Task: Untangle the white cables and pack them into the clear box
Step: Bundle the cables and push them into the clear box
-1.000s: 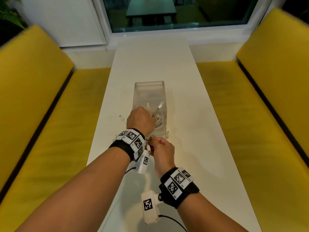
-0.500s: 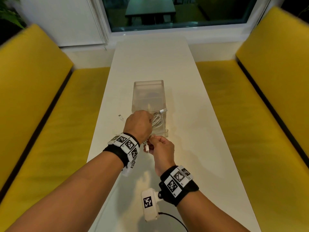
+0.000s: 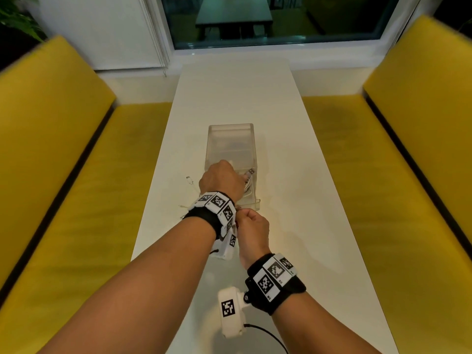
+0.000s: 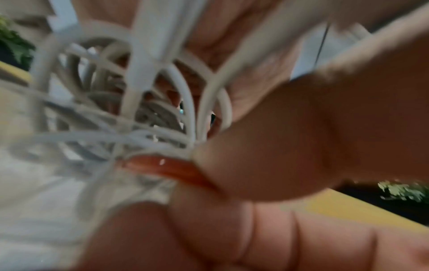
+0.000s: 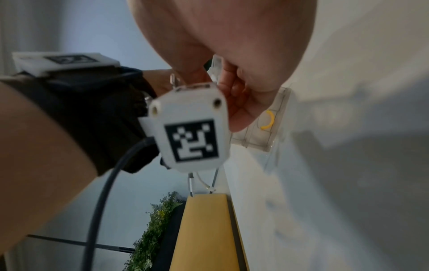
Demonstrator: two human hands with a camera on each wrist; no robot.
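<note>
The clear box (image 3: 231, 139) stands in the middle of the white table (image 3: 293, 175). My left hand (image 3: 221, 181) reaches into its near end and grips a coiled bundle of white cables (image 3: 248, 183); a USB plug (image 3: 251, 171) sticks out to the right. In the left wrist view my thumb (image 4: 301, 137) and fingers curl round the tangled white cables (image 4: 139, 91). My right hand (image 3: 251, 226) hovers just in front of the box's near wall, pinching a white cable end (image 5: 217, 67) between thumb and fingers.
A loose cable end with a small connector (image 3: 189, 180) lies on the table left of the box. Yellow benches (image 3: 63, 175) run along both sides of the table. The box's near wall (image 5: 267, 128) is close behind my right hand.
The left hand has pushed the coil slightly deeper into the box, and the USB plug has tipped from upright down toward the right. The right hand has barely moved.
</note>
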